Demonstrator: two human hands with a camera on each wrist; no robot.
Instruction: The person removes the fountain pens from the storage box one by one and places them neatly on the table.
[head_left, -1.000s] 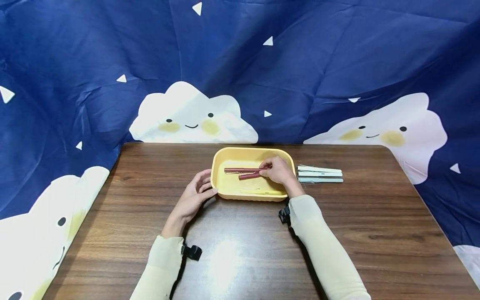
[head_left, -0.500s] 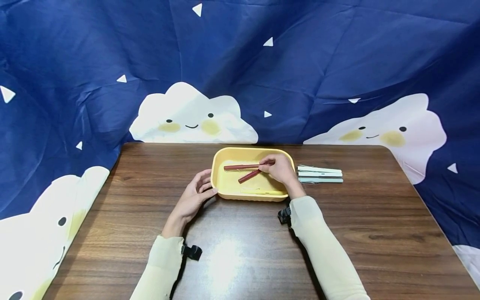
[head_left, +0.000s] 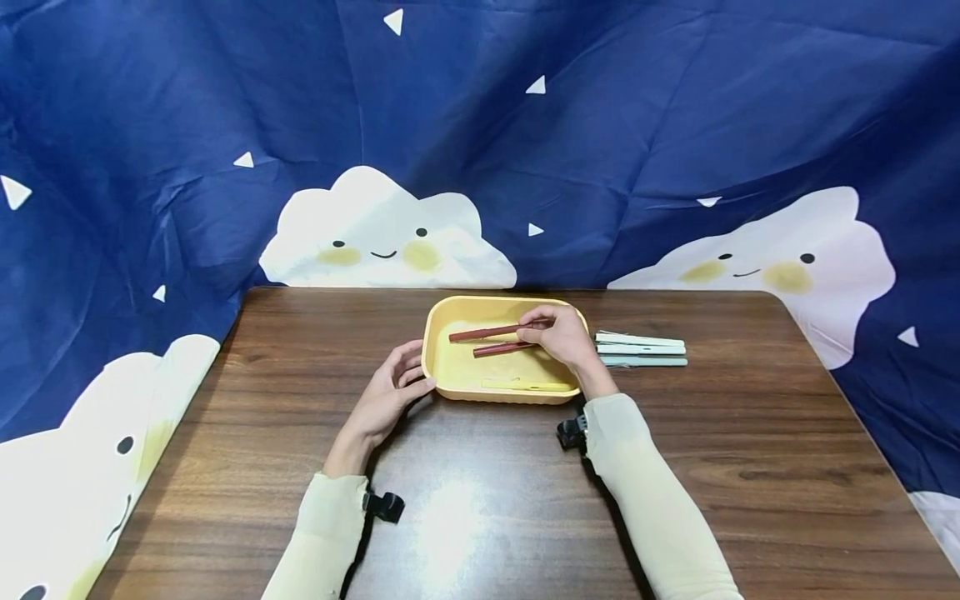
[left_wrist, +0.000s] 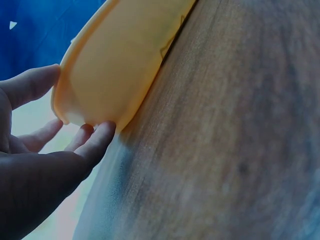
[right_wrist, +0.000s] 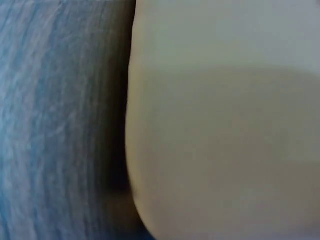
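Note:
A yellow plastic tray [head_left: 457, 377] stands near the back of the table. My left hand [head_left: 381, 400] rests at its left end, fingertips against the end wall and thumb at the near corner; the left wrist view has relaxed fingers [left_wrist: 95, 142] touching the tray's side [left_wrist: 110, 65]. Over the tray, my right hand [head_left: 561, 337] pinches two dark red pens, an upper one [head_left: 483, 332] and a lower one [head_left: 498, 350], whose right ends are hidden by the fingers. A yellow pen [head_left: 528, 386] lies along the near wall inside. Only the tray's wall [right_wrist: 225, 150] fills the right wrist view.
Several pale green and white pens [head_left: 641, 350] lie side by side on the wooden table [head_left: 750, 467], just right of the tray. Behind the table's back edge hangs a blue cloth [head_left: 570, 150] with printed clouds.
The red pens have shifted in my right hand: the upper one tilts up to the right, and the lower one swung steeper, then flatter. My left hand has stayed at the tray.

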